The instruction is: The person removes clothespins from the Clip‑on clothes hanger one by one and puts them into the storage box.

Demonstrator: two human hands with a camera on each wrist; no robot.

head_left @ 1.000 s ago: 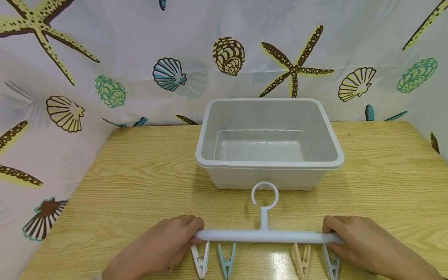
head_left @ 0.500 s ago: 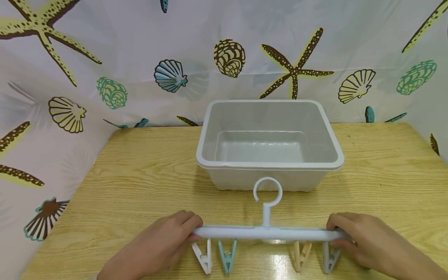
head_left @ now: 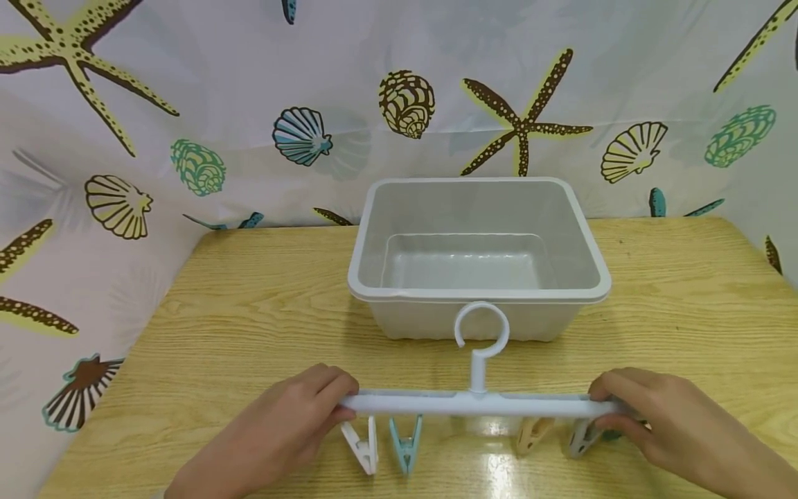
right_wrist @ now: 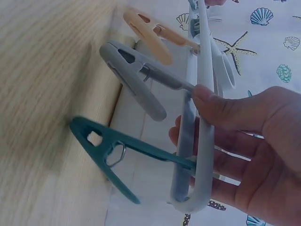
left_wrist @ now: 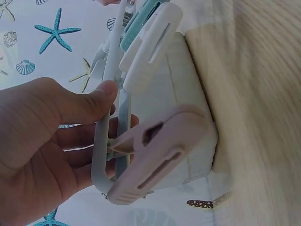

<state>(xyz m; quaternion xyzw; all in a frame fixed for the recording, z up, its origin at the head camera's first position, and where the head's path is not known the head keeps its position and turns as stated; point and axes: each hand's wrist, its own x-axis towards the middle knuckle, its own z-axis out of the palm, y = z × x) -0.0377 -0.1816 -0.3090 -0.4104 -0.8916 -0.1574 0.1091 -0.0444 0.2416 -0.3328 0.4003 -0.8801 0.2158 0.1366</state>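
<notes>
A pale grey-white clip hanger is held level above the table by both hands, its bar (head_left: 424, 403) running across the head view and its hook stem (head_left: 478, 374) upright at the middle. My left hand (head_left: 280, 423) grips the left end, thumb on the near rail and fingers behind. At the right end my right hand (head_left: 667, 416) holds it likewise. Clothespins hang from the bar: white (head_left: 364, 450), light teal (head_left: 407, 454), peach (head_left: 530, 435) and grey (head_left: 580, 440). The left wrist view adds a pinkish-beige clothespin (left_wrist: 160, 155); the right wrist view, a dark green one (right_wrist: 103, 146).
Behind the hanger stands a white plastic bin (head_left: 424, 319) with nothing in it. It sits on the wood-grain table (head_left: 249, 298). A cloth (head_left: 237, 76) printed with shells and starfish covers the back and sides.
Both hands have raised the hanger a little, and it has shifted slightly to the right. The clothespins have lifted with it and swung. The bin stays put.
</notes>
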